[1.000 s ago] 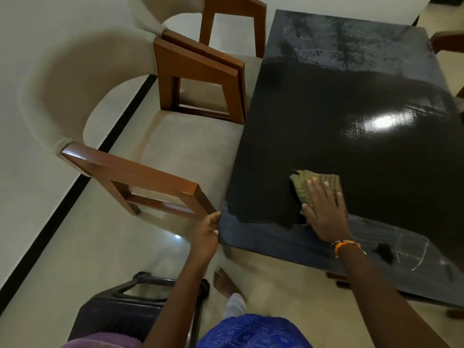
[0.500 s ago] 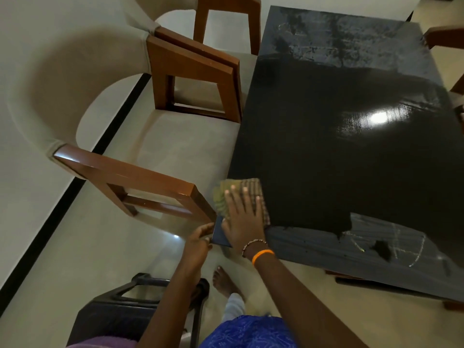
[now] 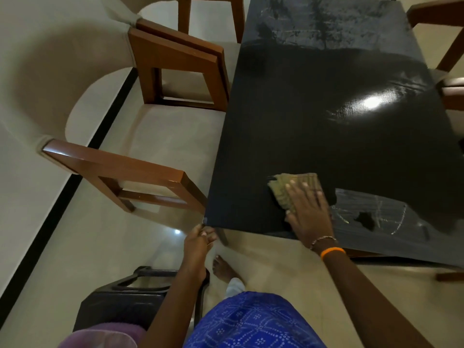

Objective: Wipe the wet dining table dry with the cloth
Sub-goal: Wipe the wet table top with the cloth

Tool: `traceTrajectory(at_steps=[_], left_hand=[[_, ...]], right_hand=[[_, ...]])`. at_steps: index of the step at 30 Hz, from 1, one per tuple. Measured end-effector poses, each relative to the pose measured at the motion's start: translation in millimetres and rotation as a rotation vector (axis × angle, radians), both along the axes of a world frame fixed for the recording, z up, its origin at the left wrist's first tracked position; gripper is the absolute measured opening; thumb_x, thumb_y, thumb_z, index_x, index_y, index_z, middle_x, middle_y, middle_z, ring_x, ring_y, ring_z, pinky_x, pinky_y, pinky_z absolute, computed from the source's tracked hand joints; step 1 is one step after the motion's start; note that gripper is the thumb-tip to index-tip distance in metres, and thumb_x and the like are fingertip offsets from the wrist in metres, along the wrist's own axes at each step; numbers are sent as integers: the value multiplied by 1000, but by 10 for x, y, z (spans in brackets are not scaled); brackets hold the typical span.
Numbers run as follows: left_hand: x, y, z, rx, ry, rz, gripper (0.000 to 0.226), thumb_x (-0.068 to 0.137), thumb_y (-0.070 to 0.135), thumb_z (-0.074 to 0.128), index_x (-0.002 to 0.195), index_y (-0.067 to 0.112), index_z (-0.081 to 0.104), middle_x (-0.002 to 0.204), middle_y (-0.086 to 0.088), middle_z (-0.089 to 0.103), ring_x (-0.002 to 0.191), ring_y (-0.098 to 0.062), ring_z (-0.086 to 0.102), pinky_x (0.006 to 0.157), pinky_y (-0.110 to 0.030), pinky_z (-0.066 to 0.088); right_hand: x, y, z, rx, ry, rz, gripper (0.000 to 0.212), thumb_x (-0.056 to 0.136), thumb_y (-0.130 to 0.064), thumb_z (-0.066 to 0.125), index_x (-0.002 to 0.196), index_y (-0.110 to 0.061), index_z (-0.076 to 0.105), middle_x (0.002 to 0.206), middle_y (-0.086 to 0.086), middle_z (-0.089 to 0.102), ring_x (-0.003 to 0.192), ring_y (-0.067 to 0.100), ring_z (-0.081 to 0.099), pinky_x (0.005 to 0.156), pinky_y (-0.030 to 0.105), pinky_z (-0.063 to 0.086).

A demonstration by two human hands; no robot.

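The dark dining table point(image 3: 313, 121) fills the right half of the view. Greyish wet film shows at its far end and near its front right corner; the middle looks dark and glossy. A folded olive checked cloth point(image 3: 288, 187) lies flat on the table near the front edge. My right hand point(image 3: 307, 209) presses on it with fingers spread, covering its near part. My left hand point(image 3: 198, 238) grips the table's front left corner from below the edge.
Two wooden chairs point(image 3: 130, 172) with cream seats stand along the table's left side. More wooden chairs point(image 3: 447, 28) stand at the right. A dark plastic stool point(image 3: 130, 292) stands on the floor by my left leg. My bare foot point(image 3: 223, 270) is under the front edge.
My right hand slid the cloth left to the table's front left corner, then back right along the front edge. The left hand stayed at the corner.
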State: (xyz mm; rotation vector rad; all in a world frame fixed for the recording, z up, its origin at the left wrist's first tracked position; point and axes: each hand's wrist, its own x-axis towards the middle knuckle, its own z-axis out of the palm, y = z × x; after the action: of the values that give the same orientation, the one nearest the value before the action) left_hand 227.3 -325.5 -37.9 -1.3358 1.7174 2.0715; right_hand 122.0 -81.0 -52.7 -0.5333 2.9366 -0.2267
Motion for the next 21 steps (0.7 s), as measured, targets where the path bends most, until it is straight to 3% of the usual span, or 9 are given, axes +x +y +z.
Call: traceTrajectory(at_steps=[4,8,12,14,17,21], left_hand=[[17,-16,25,10,-14,9,29,95,4,36,101,26,53,89,4,62,83,-10,59,67,-20,43],[-2,-79,-30,28,-32,54,33,91,-3,35,99,16,61,87,1,64,77,-7,58,68,-17,42],[-30,-124,-69,74,-66,94,29,93,6,37,108,14,60,87,3,66,78,-7,58,69,-18,43],[-39,-144,-84,104,-86,114,26,94,9,39,104,14,63,84,3,66,77,-7,58,70,-19,43],[4,-181,-77,147,-90,106,27,93,7,39,95,13,65,81,-1,66,77,-11,60,68,-21,46],[170,-234,-131,124,-131,103,27,91,4,40,88,15,65,89,-5,66,82,-14,60,76,-28,47]], right_hand=[[132,414,23,-27,26,-289,66,85,-36,38,147,-18,26,156,6,25,145,29,18,116,53,11],[369,44,-12,-46,3,-454,72,81,-39,35,147,-13,23,157,10,19,145,34,12,116,57,4],[539,-604,-48,-39,7,-257,71,84,-38,43,147,-15,23,157,12,20,145,35,13,114,58,4],[600,-1019,-64,-49,-12,-105,72,85,-38,49,148,-17,22,157,9,20,145,34,13,114,58,4],[701,-1610,-47,-10,19,162,74,77,-39,62,143,-18,35,151,7,35,140,33,29,110,58,18],[771,-1827,-61,16,2,395,68,78,-23,57,142,-21,36,152,2,35,142,30,27,113,53,14]])
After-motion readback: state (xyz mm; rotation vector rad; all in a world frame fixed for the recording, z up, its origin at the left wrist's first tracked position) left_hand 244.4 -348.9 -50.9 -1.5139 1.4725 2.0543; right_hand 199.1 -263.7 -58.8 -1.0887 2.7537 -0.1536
